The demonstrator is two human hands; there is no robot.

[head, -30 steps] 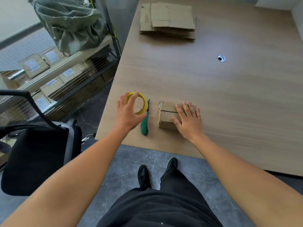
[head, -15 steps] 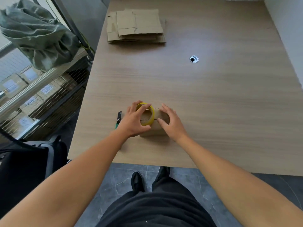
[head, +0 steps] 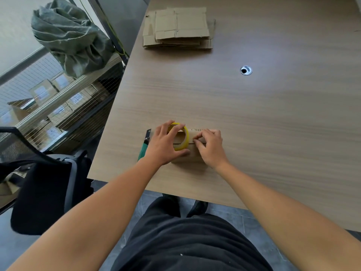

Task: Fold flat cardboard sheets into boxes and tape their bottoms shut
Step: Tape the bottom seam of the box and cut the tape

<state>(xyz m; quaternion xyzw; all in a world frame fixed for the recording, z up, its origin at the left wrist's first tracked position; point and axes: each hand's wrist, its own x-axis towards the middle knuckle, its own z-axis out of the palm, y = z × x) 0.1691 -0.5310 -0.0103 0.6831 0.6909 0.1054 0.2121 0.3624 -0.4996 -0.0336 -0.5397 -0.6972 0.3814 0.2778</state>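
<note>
The small cardboard box sits near the table's front edge with its flap seam facing up, between the 2 hands. The left hand grips the yellow tape roll, fingers curled over the top and thumb underneath, and holds it on edge over the seam. The right hand is curled, thumb and forefinger pinched together just beside the roll. It appears to hold the tape end, though the strip is too thin to see.

The step looks like starting the first strip across the bottom. To do it well, press the tape end down on the cardboard past the seam. Then draw the roll straight along the seam under steady tension so both flaps are caught evenly. The box is light and could slide, so 1 hand should bear down on it.

The wood-grain table is large. To its left are a wire rack of labelled cartons, a black office chair and a green woven sack. At the far edge lies a stack of flat cardboard sheets. A green utility knife lies just left of the box, and a cable grommet sits mid-table.
</note>
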